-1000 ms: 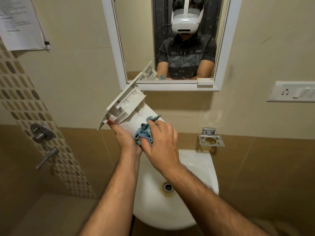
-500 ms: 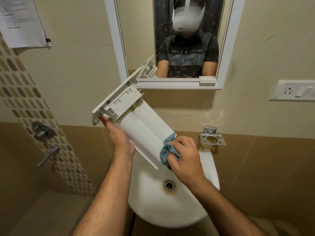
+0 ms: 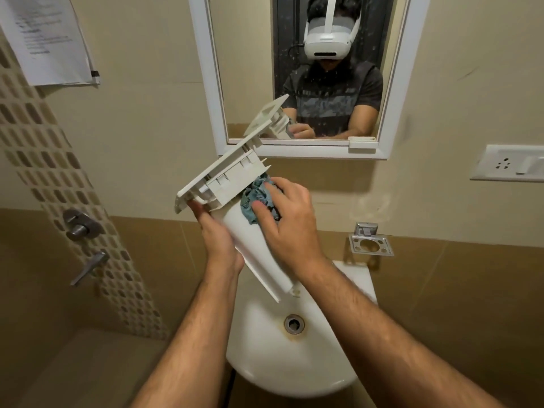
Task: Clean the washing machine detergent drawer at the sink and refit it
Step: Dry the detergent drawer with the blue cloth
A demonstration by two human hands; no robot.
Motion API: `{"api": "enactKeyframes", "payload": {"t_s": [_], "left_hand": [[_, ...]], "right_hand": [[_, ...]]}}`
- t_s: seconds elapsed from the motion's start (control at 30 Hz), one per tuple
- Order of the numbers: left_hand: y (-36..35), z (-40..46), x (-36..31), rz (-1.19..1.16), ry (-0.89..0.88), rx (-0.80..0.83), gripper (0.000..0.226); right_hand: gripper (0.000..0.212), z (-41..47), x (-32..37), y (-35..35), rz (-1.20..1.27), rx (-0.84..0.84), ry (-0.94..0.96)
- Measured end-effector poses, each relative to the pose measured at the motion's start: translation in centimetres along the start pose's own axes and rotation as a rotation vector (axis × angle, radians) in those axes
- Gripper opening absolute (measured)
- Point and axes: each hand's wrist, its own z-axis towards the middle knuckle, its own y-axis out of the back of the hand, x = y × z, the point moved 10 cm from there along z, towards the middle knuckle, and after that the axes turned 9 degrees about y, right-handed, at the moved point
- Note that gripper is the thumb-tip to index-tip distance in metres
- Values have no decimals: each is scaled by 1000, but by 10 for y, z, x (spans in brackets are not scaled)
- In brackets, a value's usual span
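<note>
The left hand (image 3: 219, 237) grips the white detergent drawer (image 3: 232, 201) near its front panel, fingers curled round the lower edge; the drawer is held in the air above the white sink (image 3: 291, 363), tilted so that the front panel points up and to the left while the far end slopes down toward the basin; the right hand (image 3: 287, 222) presses a bunched blue cloth (image 3: 256, 198) against the smooth underside of the drawer, just below the ribbed front section, with thumb and fingers curled over the cloth; a drain (image 3: 293, 323) ringed with rust stain sits in the basin beneath; the mirror (image 3: 294, 69) on the wall reflects the drawer; a metal holder (image 3: 370, 244) hangs right of the sink; taps (image 3: 82, 228) are mounted on the tiled strip at left.
</note>
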Motion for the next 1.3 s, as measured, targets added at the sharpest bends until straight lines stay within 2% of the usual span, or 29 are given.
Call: {"api": "enactKeyframes", "payload": {"t_s": [0.1, 0.2, 0.37, 0.5, 0.63, 0.77, 1.0, 1.3], "left_hand": [[6, 1, -4, 38, -40, -34, 65], [17, 9, -11, 24, -64, -86, 53], [14, 14, -12, 9, -52, -51, 58], [-6, 9, 2, 44, -1, 26, 65], [-7, 8, 0, 45, 4, 5, 71], [11, 13, -6, 3, -39, -77, 55], [31, 27, -8, 20, -39, -89, 71], [33, 25, -7, -31, -24, -59, 56]], "right_hand": [[41, -7, -2, -7, -59, 63, 5], [30, -18, -18, -1, -56, 51, -26], [22, -23, -31, 6, -55, 40, -88], [23, 15, -10, 10, -32, -31, -42], [25, 26, -6, 7, -20, -15, -27], [25, -6, -24, 2, -6, 43, -76], [28, -65, -48, 1, 12, 89, -175], [25, -87, -62, 15, 56, 68, -162]]}}
